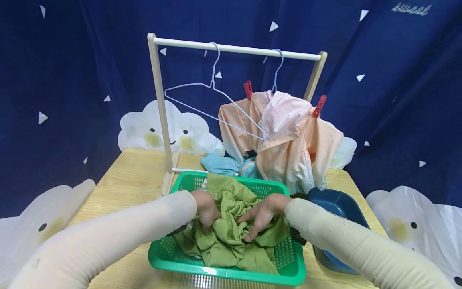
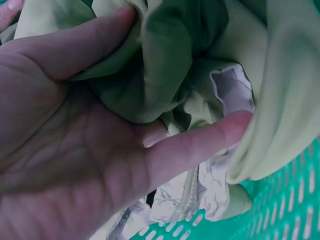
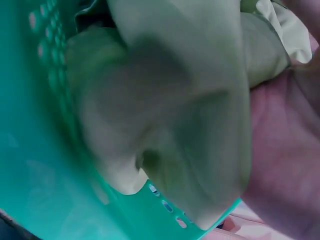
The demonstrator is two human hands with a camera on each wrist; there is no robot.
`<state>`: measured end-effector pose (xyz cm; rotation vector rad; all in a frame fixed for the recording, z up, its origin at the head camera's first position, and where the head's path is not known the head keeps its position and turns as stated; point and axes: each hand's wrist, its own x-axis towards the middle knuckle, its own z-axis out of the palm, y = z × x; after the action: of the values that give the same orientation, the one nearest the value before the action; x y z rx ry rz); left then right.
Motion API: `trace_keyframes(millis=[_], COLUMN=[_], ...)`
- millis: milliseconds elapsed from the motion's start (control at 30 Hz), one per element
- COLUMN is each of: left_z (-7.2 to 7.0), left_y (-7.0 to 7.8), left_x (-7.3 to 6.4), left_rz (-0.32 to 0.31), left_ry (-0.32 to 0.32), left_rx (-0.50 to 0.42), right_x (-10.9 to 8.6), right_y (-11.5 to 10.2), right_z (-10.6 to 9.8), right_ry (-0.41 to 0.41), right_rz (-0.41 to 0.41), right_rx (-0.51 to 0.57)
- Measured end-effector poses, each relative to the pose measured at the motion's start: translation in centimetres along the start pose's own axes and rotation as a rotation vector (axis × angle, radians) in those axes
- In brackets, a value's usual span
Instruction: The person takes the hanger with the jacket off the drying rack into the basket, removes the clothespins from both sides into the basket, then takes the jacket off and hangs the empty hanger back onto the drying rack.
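A crumpled green garment [image 1: 227,224] fills the green plastic basket [image 1: 226,275]. Its patterned whitish lining and a zipper [image 2: 189,192] show in the left wrist view. My left hand [image 1: 206,209] is in the cloth on the left side, with a fold [image 2: 167,60] between thumb and fingers and one finger stretched out along the lining. From the right, my right hand [image 1: 265,212] holds the bunched cloth, thumb and forefinger spread over a fold. In the right wrist view, cloth [image 3: 170,100] hangs against the palm, and the other fingertips are hidden.
Behind the basket stands a rack [image 1: 238,48] with a bare white hanger [image 1: 213,85]. Beside it hangs a peach jacket [image 1: 285,132], with red clothespins [image 1: 319,106] on it. Light blue cloth [image 1: 220,163] lies below. A dark blue basin [image 1: 333,204] stands right on the wooden table [image 1: 135,176].
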<state>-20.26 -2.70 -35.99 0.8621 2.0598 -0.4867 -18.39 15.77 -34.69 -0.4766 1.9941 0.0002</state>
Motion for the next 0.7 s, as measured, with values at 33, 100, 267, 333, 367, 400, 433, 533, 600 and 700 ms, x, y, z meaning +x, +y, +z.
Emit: trace_keyframes(millis=[33,100,267,333,367,400,433,533,600,700], left_z=[0.0,0.1,0.3,0.4,0.4,0.5,0.6,0.8,0.9,1.2], left_y=[0.1,0.3,0.8,0.9,0.9,0.9,0.8,0.5,0.2,-0.2], left_x=[0.0,0.1,0.2,0.2,0.2,0.2,0.1,0.0,-0.1,-0.3], left_rz=[-0.005,-0.018,-0.035,-0.033,-0.029,-0.024,-0.024,0.005,0.026,0.045], left_ry=[0.001,0.004,0.011,0.013,0.019,0.029,0.041,0.056,0.055,0.039], left_rx=[0.004,0.007,0.008,0.008,0.011,0.012,0.008,-0.014,-0.074,-0.214], right_x=[0.0,0.1,0.1,0.1,0.1,0.1,0.1,0.1,0.1,0.1], right_y=[-0.1,-0.2,-0.4,-0.5,-0.5,-0.5,-0.5,-0.7,-0.8,-0.9], right_z=[0.0,0.0,-0.2,-0.3,-0.3,-0.4,-0.5,-1.0,-1.3,-1.6], right_ry=[-0.004,-0.008,-0.022,-0.03,-0.032,-0.033,-0.035,-0.043,-0.046,-0.053], right_rz=[0.007,0.03,0.095,0.102,0.1,0.099,0.101,0.106,0.114,0.112], right_rx=[0.004,0.013,0.012,0.001,-0.011,-0.024,-0.032,-0.052,-0.054,-0.045])
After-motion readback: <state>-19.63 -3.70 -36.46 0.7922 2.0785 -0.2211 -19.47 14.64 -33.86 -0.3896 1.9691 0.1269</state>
